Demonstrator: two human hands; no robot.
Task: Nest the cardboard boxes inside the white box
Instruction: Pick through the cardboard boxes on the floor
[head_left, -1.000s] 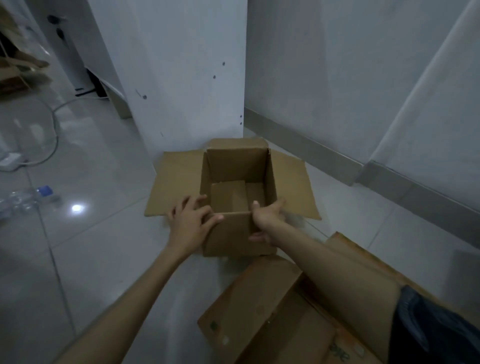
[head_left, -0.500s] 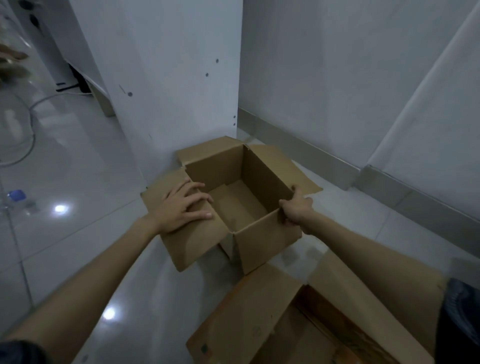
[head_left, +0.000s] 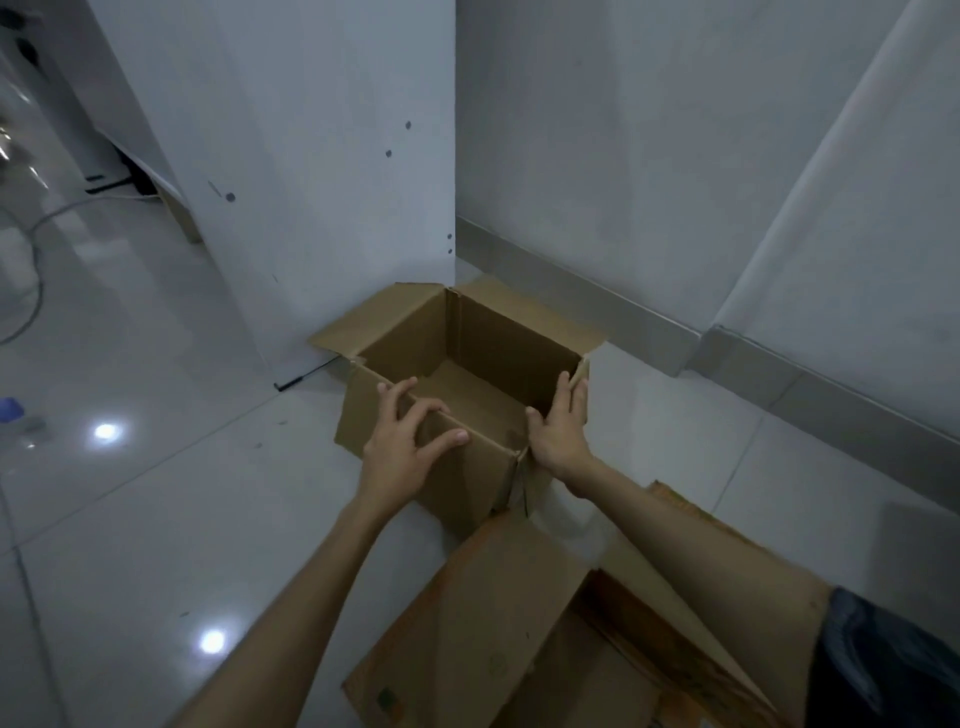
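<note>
An open brown cardboard box (head_left: 488, 343) stands on the floor against a white panel, its flaps spread outward and nothing inside it. My left hand (head_left: 402, 447) curls over its near left rim, thumb along the top edge. My right hand (head_left: 561, 426) lies flat against the near right corner and side flap, fingers pointing away from me. A larger brown cardboard box (head_left: 498, 639) lies open at the bottom of the view, under my right forearm. No white box is in view.
A tall white panel (head_left: 291, 171) rises just behind the small box. A grey wall with a skirting board (head_left: 623, 306) runs to the right. Glossy white floor tiles spread to the left, with a cable (head_left: 31, 249) and a blue-capped bottle (head_left: 10, 410) at the far left edge.
The small box has turned and shifted toward the white panel. My left hand came off the left flap onto the near rim; my right hand flattened against the right corner.
</note>
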